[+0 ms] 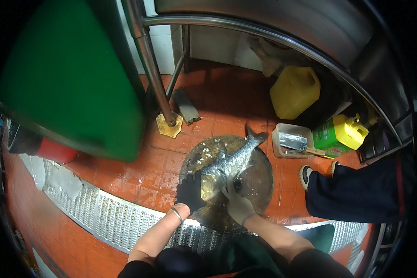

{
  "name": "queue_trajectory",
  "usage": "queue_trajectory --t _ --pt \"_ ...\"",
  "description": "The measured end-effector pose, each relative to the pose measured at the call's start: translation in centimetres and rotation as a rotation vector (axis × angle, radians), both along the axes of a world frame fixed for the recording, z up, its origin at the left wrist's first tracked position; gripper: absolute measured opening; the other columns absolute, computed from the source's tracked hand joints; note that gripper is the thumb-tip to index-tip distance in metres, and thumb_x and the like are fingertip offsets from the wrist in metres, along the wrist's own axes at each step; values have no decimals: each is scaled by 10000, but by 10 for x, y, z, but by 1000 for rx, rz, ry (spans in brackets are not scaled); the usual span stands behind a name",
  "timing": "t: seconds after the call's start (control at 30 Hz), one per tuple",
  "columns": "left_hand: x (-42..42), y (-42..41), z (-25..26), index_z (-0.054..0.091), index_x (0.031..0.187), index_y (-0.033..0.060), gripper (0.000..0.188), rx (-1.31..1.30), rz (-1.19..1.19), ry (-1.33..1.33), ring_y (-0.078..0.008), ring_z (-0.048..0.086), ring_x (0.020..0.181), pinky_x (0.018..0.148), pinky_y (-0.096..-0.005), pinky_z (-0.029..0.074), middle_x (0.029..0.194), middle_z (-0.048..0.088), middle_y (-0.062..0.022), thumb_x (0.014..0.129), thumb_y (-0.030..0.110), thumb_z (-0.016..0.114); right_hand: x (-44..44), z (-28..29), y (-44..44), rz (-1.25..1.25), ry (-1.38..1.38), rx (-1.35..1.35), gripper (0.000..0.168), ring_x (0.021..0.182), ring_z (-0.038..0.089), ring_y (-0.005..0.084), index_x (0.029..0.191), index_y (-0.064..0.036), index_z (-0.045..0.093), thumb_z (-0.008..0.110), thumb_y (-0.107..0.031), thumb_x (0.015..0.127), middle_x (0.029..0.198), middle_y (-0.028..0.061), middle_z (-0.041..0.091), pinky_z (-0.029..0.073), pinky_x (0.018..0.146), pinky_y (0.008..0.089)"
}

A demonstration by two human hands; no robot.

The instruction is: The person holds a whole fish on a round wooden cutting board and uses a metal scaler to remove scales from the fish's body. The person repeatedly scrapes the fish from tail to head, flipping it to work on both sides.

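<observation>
A whole scaly fish point(229, 163) lies slantwise on a round wooden chopping block point(259, 191), its tail pointing away to the upper right and its head close to me. White flecks are scattered over the block's far left part. My left hand point(190, 194), in a black glove, holds the fish beside the head, with fingers along its left side. In a pale glove, my right hand point(239, 204) touches the fish behind the head, near the gill and belly; its fingertips are partly hidden against the body. A small dark patch of unclear nature lies beside those fingers.
Right of the block, a plastic tub point(276, 146) holds a cleaver point(292, 141). Beyond are a yellow jug point(293, 92) and a green-yellow jug point(337, 135). Another person's trousered leg point(351, 194) stands close. A metal table leg point(156, 73), green bin point(73, 80) and perforated drain cover point(114, 215) flank the block.
</observation>
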State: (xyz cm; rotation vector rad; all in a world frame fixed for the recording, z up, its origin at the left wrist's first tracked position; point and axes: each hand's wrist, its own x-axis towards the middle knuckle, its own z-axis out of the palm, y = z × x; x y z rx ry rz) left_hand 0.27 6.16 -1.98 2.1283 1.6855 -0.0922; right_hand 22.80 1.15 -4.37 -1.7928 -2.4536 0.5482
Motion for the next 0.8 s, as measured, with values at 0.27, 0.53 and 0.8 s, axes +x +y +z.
queue_trajectory --t 0.27,0.53,0.8 --pt "-10 8 -9 260 1574 58 1197 53 -135 0 -419 617 1112 877 -534 508 1336 524 -238 636 450 893 0 12 11 -26 -206 0 902 629 705 302 1646 -78 97 594 -90 894 805 147 720 555 528 405" --pt "-9 -1 -9 271 1577 64 1170 55 -68 56 -406 602 1162 887 -514 507 1372 521 -238 663 467 879 34 43 6 239 -204 23 877 576 669 293 1660 -213 193 567 -59 882 878 146 718 532 496 439" --pt "-9 9 -8 221 1574 15 1257 -22 -66 34 -423 603 1164 943 -525 514 1353 533 -264 629 477 909 28 -1 -19 -30 -259 -24 903 558 651 362 1663 -180 149 591 -97 879 831 180 696 542 514 491"
